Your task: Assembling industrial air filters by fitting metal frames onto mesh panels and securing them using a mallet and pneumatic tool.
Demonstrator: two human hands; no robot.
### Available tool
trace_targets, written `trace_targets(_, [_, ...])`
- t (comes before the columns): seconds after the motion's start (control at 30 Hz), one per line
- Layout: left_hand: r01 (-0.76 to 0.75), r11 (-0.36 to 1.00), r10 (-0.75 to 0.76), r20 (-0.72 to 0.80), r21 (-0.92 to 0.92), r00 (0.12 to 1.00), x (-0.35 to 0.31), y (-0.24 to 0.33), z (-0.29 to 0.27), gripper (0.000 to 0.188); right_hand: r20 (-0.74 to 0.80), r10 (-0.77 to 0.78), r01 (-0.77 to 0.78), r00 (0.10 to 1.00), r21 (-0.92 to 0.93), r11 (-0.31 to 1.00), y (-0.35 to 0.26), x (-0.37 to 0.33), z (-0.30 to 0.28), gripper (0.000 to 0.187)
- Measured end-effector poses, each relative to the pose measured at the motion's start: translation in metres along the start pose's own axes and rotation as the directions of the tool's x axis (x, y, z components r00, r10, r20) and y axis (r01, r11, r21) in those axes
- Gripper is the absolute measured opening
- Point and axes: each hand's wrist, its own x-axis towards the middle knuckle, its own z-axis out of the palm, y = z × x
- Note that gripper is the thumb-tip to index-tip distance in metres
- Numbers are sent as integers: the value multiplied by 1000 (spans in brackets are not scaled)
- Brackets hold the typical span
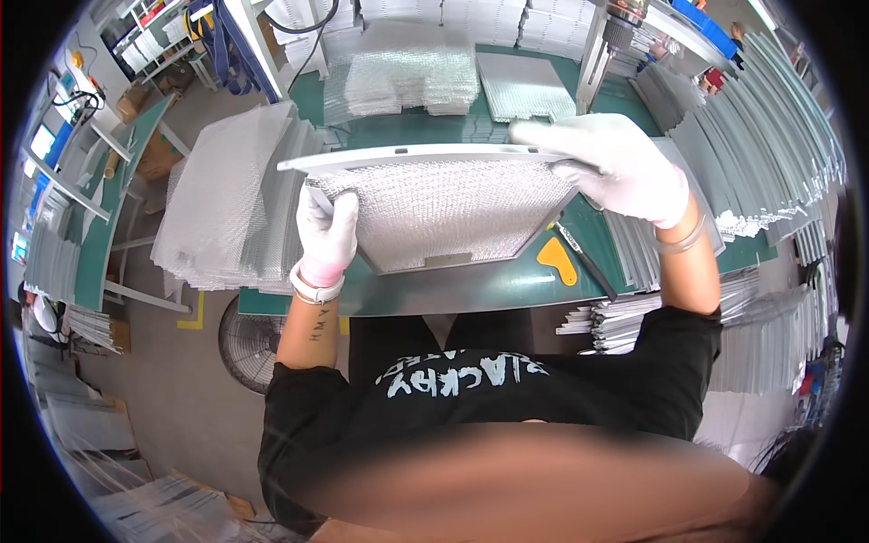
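Note:
A framed metal mesh filter panel (pixel 444 213) is tilted up over the green worktable, its lower edge close to the tabletop. White-gloved, my left hand (pixel 328 237) grips the panel's left side with the thumb on the mesh face. My right hand (pixel 620 167), also gloved in white, holds the upper right corner, its index finger stretched along the top edge of the frame. Part of each hand's fingers is hidden behind the panel. On the table to the right lie a yellow scraper (pixel 557 262) and a dark, slim tool (pixel 587 262).
Mesh sheets are stacked at the left (pixel 217 199) and back (pixel 412 72) of the worktable (pixel 398 294). A flat mesh panel (pixel 525 86) lies at the back right. Tall stacks of frames (pixel 760 127) crowd the right side. A floor fan (pixel 249 344) stands below the table's left end.

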Motion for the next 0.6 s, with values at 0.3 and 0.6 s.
trace_targets(0.3, [79,978,-107,142,193,984,12,33,-10,19,2,-144,141,990,192,971,-12,45,27,53])
trace_targets(0.6, [-293,953,301,-185,70,935,22,26,23,59,62,-166,144,984,267,953,-17,54,25,54])
